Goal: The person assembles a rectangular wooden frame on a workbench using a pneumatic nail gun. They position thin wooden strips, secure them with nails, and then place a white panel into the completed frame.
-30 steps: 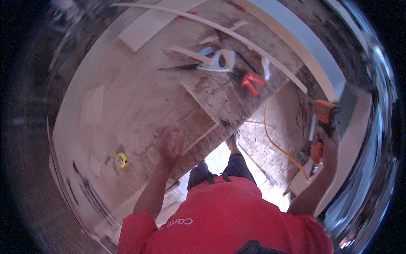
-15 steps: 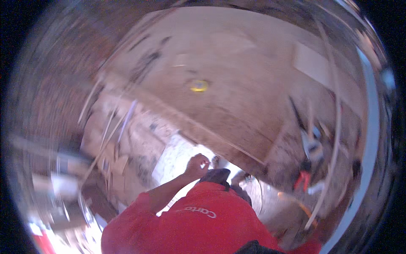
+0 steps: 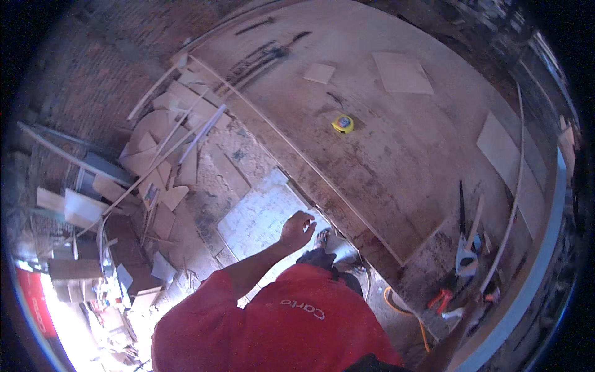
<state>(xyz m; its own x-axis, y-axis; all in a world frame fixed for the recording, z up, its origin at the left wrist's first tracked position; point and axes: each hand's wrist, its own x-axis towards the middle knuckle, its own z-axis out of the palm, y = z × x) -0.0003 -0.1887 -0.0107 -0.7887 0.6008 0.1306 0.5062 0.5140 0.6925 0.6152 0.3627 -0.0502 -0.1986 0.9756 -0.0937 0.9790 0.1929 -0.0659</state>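
My left hand (image 3: 297, 229) hangs in the air short of the big workboard's near edge, over a pale board lying on the floor. Its fingers are curled in toward the thumb, and nothing shows between them. At the lower right my right hand (image 3: 473, 311) reaches to the table's right side, beside red-handled pliers (image 3: 440, 301) and a small white piece (image 3: 453, 314). Its fingers are too dim and small to make out. Beyond the pliers lies a handsaw (image 3: 465, 257) with a pale handle and dark blade. A yellow tape measure (image 3: 343, 124) rests on the workboard (image 3: 372, 167).
Thin board pieces (image 3: 403, 73) lie on the far part of the workboard. A long curved strip (image 3: 519, 161) and a pale blue edge (image 3: 545, 248) run along the right. Wood offcuts (image 3: 155, 161) are heaped at left by a brick wall. An orange cord (image 3: 396, 304) hangs near me.
The view has turned and steadied, so the table appears rotated. My right forearm and hand have come into sight at the lower right. My left hand keeps its curled shape.
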